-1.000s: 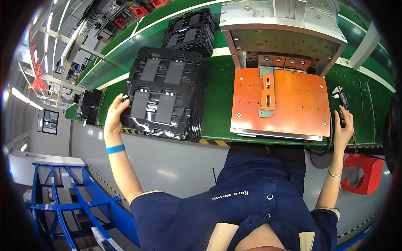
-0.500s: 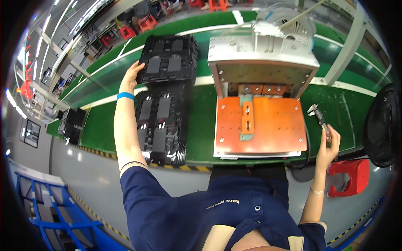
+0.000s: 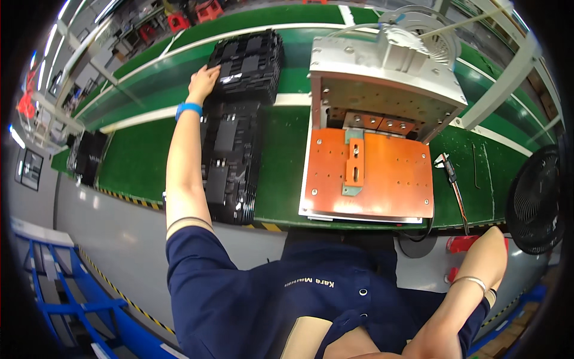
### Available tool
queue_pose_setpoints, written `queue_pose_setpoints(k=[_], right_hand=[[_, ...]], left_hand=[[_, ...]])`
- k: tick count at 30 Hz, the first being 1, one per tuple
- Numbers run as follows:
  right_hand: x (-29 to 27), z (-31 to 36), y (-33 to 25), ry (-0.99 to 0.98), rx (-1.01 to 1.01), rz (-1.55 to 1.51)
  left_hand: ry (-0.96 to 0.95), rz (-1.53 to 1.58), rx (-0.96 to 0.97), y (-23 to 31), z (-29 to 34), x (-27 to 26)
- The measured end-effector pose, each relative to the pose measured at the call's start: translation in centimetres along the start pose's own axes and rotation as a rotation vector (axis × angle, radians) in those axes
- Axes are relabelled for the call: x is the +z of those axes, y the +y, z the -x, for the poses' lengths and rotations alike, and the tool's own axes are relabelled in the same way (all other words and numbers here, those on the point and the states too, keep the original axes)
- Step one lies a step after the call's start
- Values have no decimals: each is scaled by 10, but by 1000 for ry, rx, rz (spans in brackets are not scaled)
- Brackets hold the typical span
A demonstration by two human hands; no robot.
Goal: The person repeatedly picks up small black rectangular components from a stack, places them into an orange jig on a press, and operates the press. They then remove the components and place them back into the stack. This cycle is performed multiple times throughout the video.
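My left hand (image 3: 204, 82) rests at the left edge of the far stack of black plastic trays (image 3: 248, 66), its fingers spread and touching it. Nearer to me stands a second stack of black trays (image 3: 226, 164). My right arm is folded back toward my body, with the hand (image 3: 435, 340) at the lower edge of the picture and its fingers hidden. A digital caliper (image 3: 451, 178) lies on the green bench, right of the metal press fixture (image 3: 388, 90). The fixture's orange base plate (image 3: 391, 176) carries a slotted orange block (image 3: 355, 163).
A black fan (image 3: 535, 200) stands at the right. An L-shaped hex key (image 3: 476, 164) lies beyond the caliper. A dark stack (image 3: 89, 157) sits at the bench's left end. Below are a red stool (image 3: 459, 244) and a blue rack (image 3: 78, 306).
My right hand has let go of the caliper, which now lies on the bench, and has moved back toward my body. My left hand has shifted slightly along the far stack.
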State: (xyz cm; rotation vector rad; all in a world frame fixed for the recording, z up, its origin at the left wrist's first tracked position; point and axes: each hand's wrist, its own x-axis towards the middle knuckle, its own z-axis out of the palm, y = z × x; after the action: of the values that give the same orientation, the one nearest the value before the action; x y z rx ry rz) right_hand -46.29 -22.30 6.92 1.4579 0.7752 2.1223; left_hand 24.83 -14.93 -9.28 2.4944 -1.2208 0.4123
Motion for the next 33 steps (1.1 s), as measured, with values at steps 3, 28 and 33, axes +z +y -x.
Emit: queue_pose_setpoints(k=[3,28,33], right_hand=[[-2,0,-4,6,32,-63],[-15,-43,-1,-18,-98,-100],[5,-39,19,63,-178,-172]], left_hand=[[5,159,6,1,-1,-1],[237,16,445,150,93,-89],[364,98,106,73,117,-104]])
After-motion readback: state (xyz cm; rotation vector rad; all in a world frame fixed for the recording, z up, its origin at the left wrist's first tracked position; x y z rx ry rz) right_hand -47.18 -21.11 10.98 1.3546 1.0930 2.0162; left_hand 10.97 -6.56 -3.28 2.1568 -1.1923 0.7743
